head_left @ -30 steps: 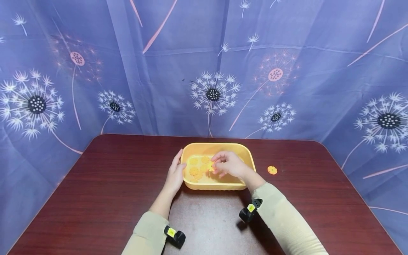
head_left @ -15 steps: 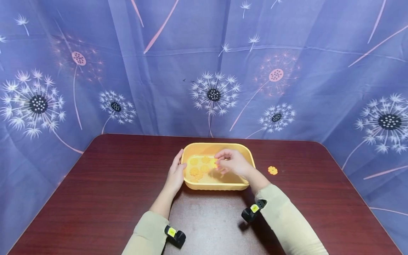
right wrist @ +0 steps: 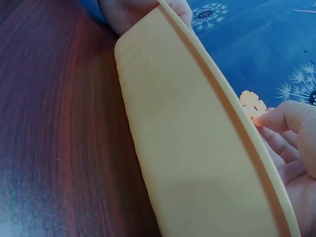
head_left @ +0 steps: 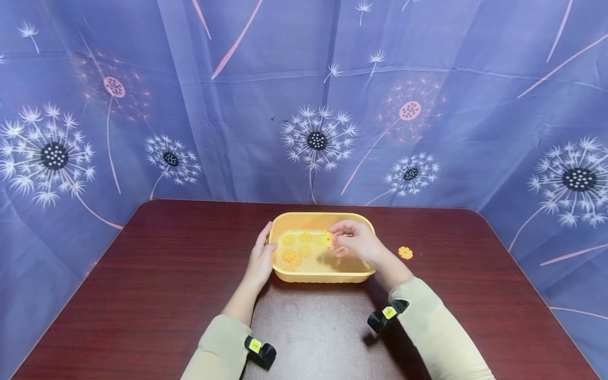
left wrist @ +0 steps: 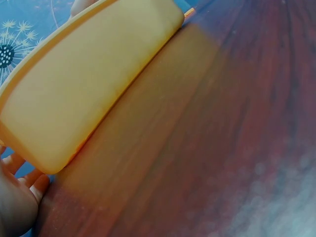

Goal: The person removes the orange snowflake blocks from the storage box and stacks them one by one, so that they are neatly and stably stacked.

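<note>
A yellow plastic tub (head_left: 323,277) sits on the table, with several orange-yellow flower-shaped pieces (head_left: 290,255) lying flat on the left part of its floor. My left hand (head_left: 258,264) grips the tub's left end, thumb over the rim and fingers along the outer wall. Over the inside of the tub, my right hand (head_left: 360,246) pinches one flower-shaped piece (right wrist: 253,104) between thumb and fingertips. In the right wrist view that held piece shows above the tub's rim. The tub's wall hides its contents from both wrist views.
Another flower-shaped piece (head_left: 405,253) lies on the dark red wooden table (head_left: 157,274), to the right of the tub. A blue curtain (head_left: 247,105) with dandelion prints hangs behind and at both sides. Each sleeve carries a black wrist camera (head_left: 381,320).
My right hand has moved to the right within the tub, carrying the flower-shaped piece away from the others. The left hand has kept its hold on the tub.
</note>
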Tool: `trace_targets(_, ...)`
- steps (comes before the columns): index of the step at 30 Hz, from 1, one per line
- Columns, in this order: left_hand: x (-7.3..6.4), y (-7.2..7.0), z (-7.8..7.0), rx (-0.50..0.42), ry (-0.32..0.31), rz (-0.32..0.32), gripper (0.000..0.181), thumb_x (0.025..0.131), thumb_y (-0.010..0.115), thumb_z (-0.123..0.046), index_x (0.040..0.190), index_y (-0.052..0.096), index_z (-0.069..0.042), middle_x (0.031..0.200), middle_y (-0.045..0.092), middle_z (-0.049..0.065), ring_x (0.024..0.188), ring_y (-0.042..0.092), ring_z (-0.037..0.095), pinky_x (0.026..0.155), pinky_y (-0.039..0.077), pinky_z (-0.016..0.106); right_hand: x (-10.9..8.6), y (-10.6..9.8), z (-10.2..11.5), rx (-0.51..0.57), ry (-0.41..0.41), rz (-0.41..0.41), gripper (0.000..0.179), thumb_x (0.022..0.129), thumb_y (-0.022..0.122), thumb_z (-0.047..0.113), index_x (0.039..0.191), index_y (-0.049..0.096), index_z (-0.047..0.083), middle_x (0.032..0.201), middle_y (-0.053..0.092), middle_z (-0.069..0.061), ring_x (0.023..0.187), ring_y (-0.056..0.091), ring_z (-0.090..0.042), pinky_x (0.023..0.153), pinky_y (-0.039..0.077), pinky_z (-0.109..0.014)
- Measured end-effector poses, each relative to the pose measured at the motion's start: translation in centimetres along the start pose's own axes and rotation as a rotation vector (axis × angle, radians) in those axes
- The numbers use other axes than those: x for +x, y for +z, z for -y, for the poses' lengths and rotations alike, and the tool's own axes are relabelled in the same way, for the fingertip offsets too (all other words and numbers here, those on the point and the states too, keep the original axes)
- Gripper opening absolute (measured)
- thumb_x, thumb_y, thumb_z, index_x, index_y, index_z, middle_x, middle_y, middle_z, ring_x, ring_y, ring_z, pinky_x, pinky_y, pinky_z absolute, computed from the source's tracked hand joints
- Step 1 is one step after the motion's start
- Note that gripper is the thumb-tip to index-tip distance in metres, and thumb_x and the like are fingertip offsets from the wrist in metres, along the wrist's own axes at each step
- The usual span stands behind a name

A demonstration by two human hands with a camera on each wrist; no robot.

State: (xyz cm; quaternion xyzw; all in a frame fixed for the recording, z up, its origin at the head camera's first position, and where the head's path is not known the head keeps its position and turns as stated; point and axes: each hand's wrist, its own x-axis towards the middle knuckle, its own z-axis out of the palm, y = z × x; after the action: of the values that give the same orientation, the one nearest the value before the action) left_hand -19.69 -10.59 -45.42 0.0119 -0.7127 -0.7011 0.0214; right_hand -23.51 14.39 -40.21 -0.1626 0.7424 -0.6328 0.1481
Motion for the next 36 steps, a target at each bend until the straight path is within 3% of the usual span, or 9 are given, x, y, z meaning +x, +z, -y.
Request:
trace_targets(9, 0.1, -0.1, 0.1, 0.018, 0.008, -0.003, 0.056, 0.096, 0.036, -0.009, 0.151, 0.024, -0.015, 0.158, 0.020, 0.007, 0.144, 0.020, 0.024, 0.115, 0.023, 0.044, -0.6, -1.1, 0.0, 0.039, -0.003, 0.010, 0.038, 0.089, 0.055, -0.002, 0.121, 0.046, -0.021, 0.084, 0.061, -0.003, 0.078, 0.070, -0.017, 0.065, 0.059, -0.036)
trace_targets(21, 0.1, -0.1, 0.4, 0.007, 0.007, 0.002, 0.056, 0.096, 0.035, -0.008, 0.151, 0.024, -0.015, 0.157, 0.021, 0.007, 0.144, 0.020, 0.024, 0.115, 0.024, 0.044, -1.4, -2.1, 0.9, 0.070, 0.004, -0.043, 0.040, 0.086, 0.061, -0.001, 0.120, 0.049, -0.018, 0.089, 0.067, 0.000, 0.078, 0.070, -0.014, 0.068, 0.059, -0.038)
trace_targets(27, 0.1, -0.1, 0.2, 0.000, -0.005, 0.010, 0.056, 0.097, 0.035, -0.009, 0.152, 0.022, -0.015, 0.158, 0.018, 0.008, 0.144, 0.019, 0.025, 0.115, 0.023, 0.045, -1.9, -2.9, 0.7, 0.080, -0.023, -0.093, 0.039, 0.085, 0.060, -0.003, 0.119, 0.049, -0.019, 0.089, 0.068, 0.005, 0.076, 0.070, -0.015, 0.066, 0.059, -0.040)
trace_targets(31, 0.0, -0.1, 0.1, 0.003, -0.006, 0.011, 0.056, 0.097, 0.035, -0.009, 0.151, 0.022, -0.016, 0.158, 0.018, 0.007, 0.144, 0.018, 0.025, 0.115, 0.023, 0.045, -2.2, -3.5, 0.6, 0.086, -0.044, -0.142, 0.036, 0.085, 0.058, -0.005, 0.117, 0.050, -0.019, 0.086, 0.070, 0.006, 0.074, 0.070, -0.016, 0.059, 0.058, -0.034)
trace_targets(36, 0.1, -0.1, 0.2, 0.005, 0.000, 0.007, 0.056, 0.096, 0.035, -0.008, 0.151, 0.024, -0.015, 0.158, 0.020, 0.008, 0.144, 0.019, 0.025, 0.115, 0.024, 0.045, -2.8, -4.2, 0.5, 0.104, -0.067, -0.186, 0.027, 0.085, 0.056, -0.006, 0.111, 0.058, -0.011, 0.084, 0.070, 0.005, 0.072, 0.069, -0.013, 0.056, 0.057, -0.031)
